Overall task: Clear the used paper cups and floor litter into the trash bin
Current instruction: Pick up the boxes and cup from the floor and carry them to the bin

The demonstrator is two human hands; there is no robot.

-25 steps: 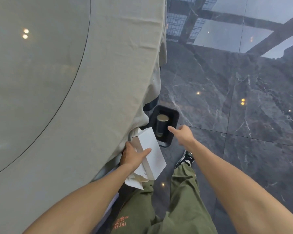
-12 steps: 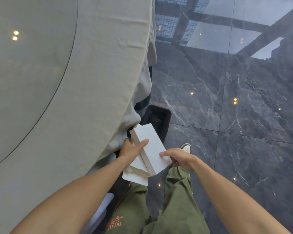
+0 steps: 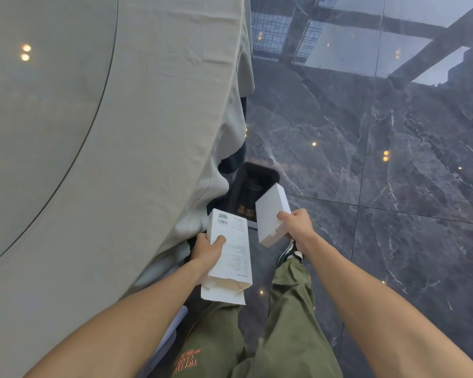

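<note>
- I hold two pieces of white cardboard litter. The plain white carton is in my right hand, its far end tipped over the open mouth of the black trash bin. I judge it is held there so that it drops straight in.
- The printed box, barcode label at its far end and open flaps toward me, sits in my left hand, nearer me and just short of the bin, I think waiting its turn.
- Right hand is clamped on the carton's near corner, forearm stretched forward over my right leg.
- Left hand wraps the printed box's left edge, thumb across its face, elbow bent.
- The bin stands on the dark marble floor, tucked against the draped tablecloth of the tabletop; something dark lies inside it, unclear what.
</note>
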